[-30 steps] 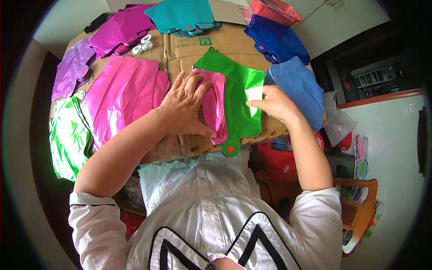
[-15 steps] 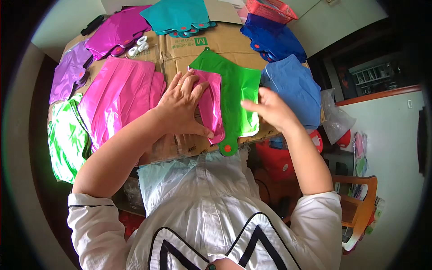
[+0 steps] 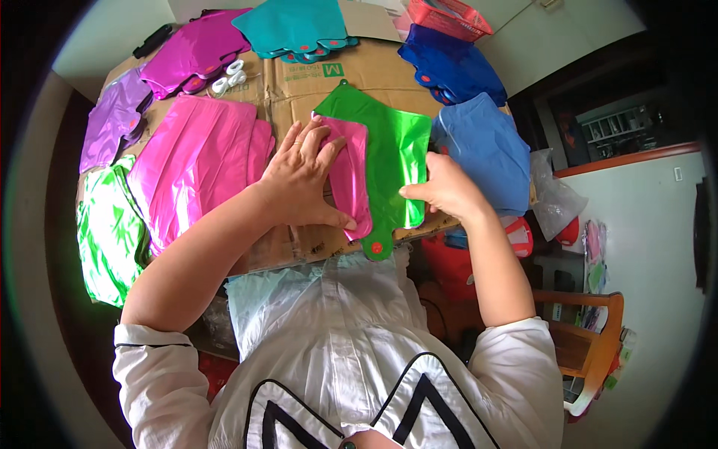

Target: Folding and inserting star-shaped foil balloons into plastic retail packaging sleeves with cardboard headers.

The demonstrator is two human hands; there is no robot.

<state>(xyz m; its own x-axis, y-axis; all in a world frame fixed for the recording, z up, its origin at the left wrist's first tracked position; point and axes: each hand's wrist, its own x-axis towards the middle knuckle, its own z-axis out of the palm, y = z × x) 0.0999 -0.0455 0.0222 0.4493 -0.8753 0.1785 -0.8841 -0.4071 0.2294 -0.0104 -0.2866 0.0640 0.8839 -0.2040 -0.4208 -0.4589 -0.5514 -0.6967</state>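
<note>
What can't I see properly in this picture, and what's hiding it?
Head view: part of the pink sheet, under the left hand.
Head view: part of the green sheet, covered by the right hand.
Head view: the teal stack, cut off by the top edge.
Head view: the green sheet's red dot, too small for detail.

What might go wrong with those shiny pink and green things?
The pink sheet overlaps the green sheet, so it might slip if the left hand lifts. The green sheet's red-dotted tab pokes past the cardboard's near edge, so clothing could catch it. The right hand's thumb, touching the green sheet near its right edge, might crease it.
</note>
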